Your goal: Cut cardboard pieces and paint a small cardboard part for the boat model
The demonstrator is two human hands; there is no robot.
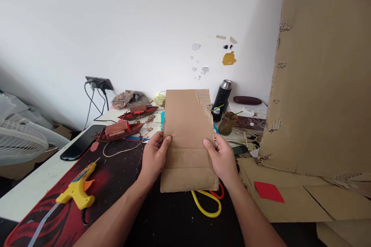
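Observation:
A rectangular piece of cardboard [185,123] is held up in front of me, its upper right corner peeled to bare corrugation and creases crossing its lower part. My left hand [155,154] grips the left edge, thumb on the front face. On the right edge, my right hand [222,156] is closed the same way. Partly hidden below the cardboard lie yellow and red looped handles [206,204], seemingly of scissors. A yellow hot glue gun [77,189] with a clear glue stick rests on the dark red and black mat [116,170] to the left.
Two small reddish model boats [118,130] sit behind my left hand, near a black phone [82,142]. A black thermos [222,98] and a murky jar [228,123] stand behind the cardboard. At right, a large cardboard sheet [321,73] rises above flat cardboard with a red paper piece [269,192].

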